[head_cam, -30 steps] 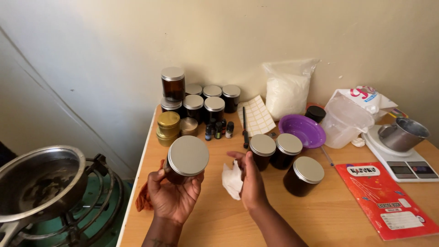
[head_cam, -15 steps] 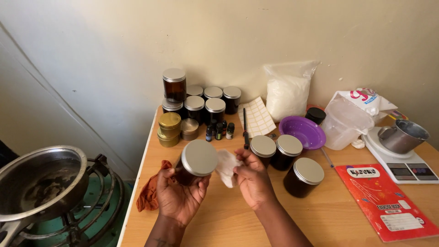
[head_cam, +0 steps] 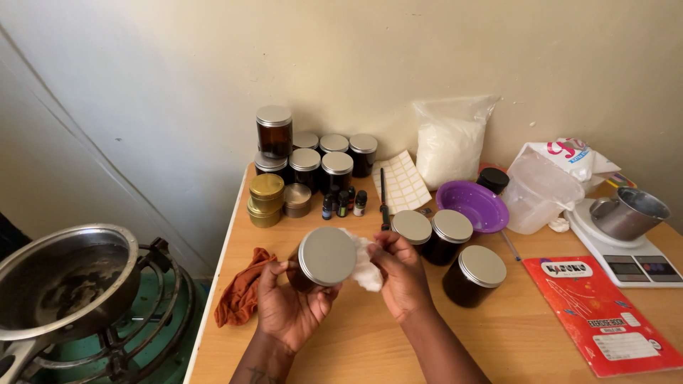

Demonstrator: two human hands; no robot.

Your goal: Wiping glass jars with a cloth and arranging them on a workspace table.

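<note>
Evidently we were mid-wipe: our left hand (head_cam: 288,313) gripped the dark silver-lidded jar (head_cam: 321,259), right hand (head_cam: 402,274) fingers pinching the white tissue (head_cam: 364,267) against it, three lidded jars (head_cam: 448,245) waiting.

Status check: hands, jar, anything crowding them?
Left hand cradles lidded amber jar. Right hand presses white tissue against it. Three lidded jars close right.

Wooden table (head_cam: 370,348) under jars (head_cam: 473,276), notebook (head_cam: 601,313)
</note>
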